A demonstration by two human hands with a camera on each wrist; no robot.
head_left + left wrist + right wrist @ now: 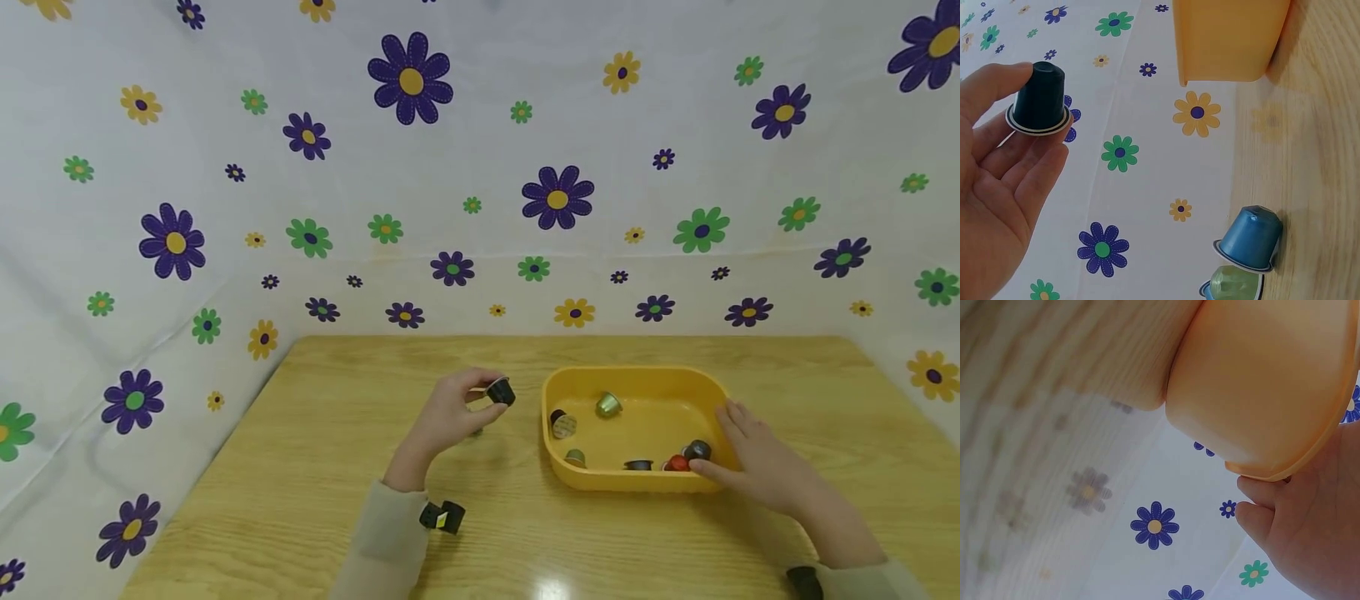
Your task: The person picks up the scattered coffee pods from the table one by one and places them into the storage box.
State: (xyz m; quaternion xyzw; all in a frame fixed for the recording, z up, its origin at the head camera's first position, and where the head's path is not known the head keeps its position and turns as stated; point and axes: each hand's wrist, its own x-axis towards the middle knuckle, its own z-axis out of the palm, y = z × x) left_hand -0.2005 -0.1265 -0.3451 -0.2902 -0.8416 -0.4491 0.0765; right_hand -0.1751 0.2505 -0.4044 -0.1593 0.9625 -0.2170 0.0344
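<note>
My left hand [450,414] holds a dark coffee capsule [501,392] between thumb and fingers, above the table and left of the yellow tub [637,481]. In the left wrist view the capsule has its narrow end up and its rimmed lid down against the fingers. My right hand [772,462] rests across the tub's front right corner, fingers extended along the right rim and thumb over the front rim. Inside the tub lie several capsules, among them a light green one [609,405], a red one [678,463] and a dark grey one [699,450].
A blue capsule [1250,237] and a pale green capsule [1235,284] sit close together on the wooden table [300,467], mostly hidden behind my left hand in the head view. A white flower-printed cloth [465,150] walls off the back and sides.
</note>
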